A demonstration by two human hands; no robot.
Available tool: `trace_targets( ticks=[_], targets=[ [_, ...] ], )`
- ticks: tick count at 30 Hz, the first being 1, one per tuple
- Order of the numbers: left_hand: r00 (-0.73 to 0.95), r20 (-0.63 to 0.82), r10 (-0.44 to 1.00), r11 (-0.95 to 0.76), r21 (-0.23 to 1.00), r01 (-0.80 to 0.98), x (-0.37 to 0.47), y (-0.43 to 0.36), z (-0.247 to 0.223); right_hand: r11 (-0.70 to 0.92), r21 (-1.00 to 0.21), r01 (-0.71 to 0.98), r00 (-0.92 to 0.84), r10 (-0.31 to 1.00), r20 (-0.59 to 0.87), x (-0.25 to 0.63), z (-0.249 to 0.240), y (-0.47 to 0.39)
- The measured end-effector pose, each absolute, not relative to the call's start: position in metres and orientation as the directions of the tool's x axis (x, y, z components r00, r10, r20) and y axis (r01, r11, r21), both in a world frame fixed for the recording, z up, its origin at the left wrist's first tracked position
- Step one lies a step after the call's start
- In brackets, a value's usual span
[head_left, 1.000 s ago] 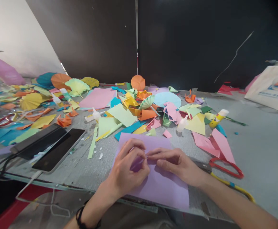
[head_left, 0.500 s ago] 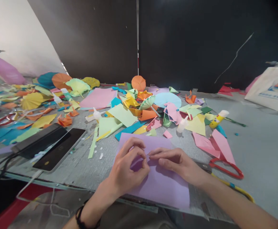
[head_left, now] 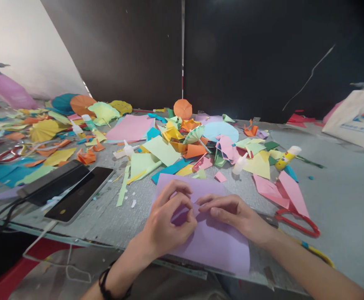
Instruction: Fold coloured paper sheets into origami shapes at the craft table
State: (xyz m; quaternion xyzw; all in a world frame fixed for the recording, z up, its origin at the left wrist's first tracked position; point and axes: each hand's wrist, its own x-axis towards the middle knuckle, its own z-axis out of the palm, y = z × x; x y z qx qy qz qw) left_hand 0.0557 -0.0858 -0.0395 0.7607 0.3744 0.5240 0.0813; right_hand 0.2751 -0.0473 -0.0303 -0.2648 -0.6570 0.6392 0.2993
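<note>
A sheet of purple paper (head_left: pixel 222 250) lies in front of me at the table's edge, its near corner reaching over the edge. My left hand (head_left: pixel 172 216) rests on its left part, thumb and forefinger curled into a ring and pinching the paper near the middle. From the right, my right hand (head_left: pixel 232 214) lies low over the sheet with fingers stretched out, fingertips touching the paper beside the left fingertips. A small pale crease shows between the two hands. Red-handled scissors (head_left: pixel 297 223) lie by my right wrist, their blades partly hidden.
Coloured paper scraps, a yellow glue stick (head_left: pixel 288 157) and a small white bottle (head_left: pixel 240 163) lie beyond the sheet. A phone (head_left: pixel 80 195) with a cable lies left, beside a dark case (head_left: pixel 53 181). Paper umbrellas (head_left: pixel 183 109) stand along the back. A white bag (head_left: pixel 353 118) sits far right.
The view has shifted slightly. My right fingertips have moved a little, and a pale crease in the purple paper shows more clearly between the hands. The left hand keeps its pinch.
</note>
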Motion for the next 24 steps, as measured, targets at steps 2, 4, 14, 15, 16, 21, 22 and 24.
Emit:
trace_targets(
  ticks=[2,4,14,15,16,21,22,24],
  targets=[
    [0.163,0.747,0.645,-0.715,0.514,0.474,0.0551,-0.0856,-0.0392,0.041,-0.999,-0.03,-0.682,0.729,0.051,0.275,-0.0292,-0.0476],
    [0.17,0.748,0.642,-0.72,0.512,0.467,0.0545,-0.0855,-0.0389,0.044,-0.999,-0.031,-0.68,0.731,0.053,0.2748,-0.0287,-0.0475],
    [0.162,0.757,0.633,-0.729,0.513,0.452,0.0544,-0.0854,-0.0364,0.071,-0.997,-0.026,-0.689,0.722,0.069,0.2763,-0.0301,-0.0466],
    [0.16,0.757,0.634,-0.729,0.516,0.45,0.0542,-0.0854,-0.0363,0.074,-0.997,-0.026,-0.691,0.72,0.071,0.2763,-0.0302,-0.0465],
    [0.16,0.755,0.635,-0.729,0.518,0.447,0.0541,-0.0854,-0.0363,0.075,-0.997,-0.026,-0.692,0.718,0.072,0.2763,-0.0303,-0.0463],
    [0.162,0.746,0.646,-0.723,0.53,0.444,0.054,-0.0852,-0.0371,0.051,-0.997,-0.054,-0.697,0.713,0.075,0.2762,-0.0303,-0.046],
    [0.153,0.746,0.648,-0.718,0.533,0.447,0.0539,-0.0848,-0.0375,0.043,-0.997,-0.062,-0.698,0.712,0.074,0.2765,-0.0302,-0.0461],
    [0.124,0.749,0.651,-0.708,0.54,0.455,0.0532,-0.0838,-0.0383,0.03,-0.997,-0.076,-0.703,0.708,0.075,0.2774,-0.0297,-0.0463]
  ],
)
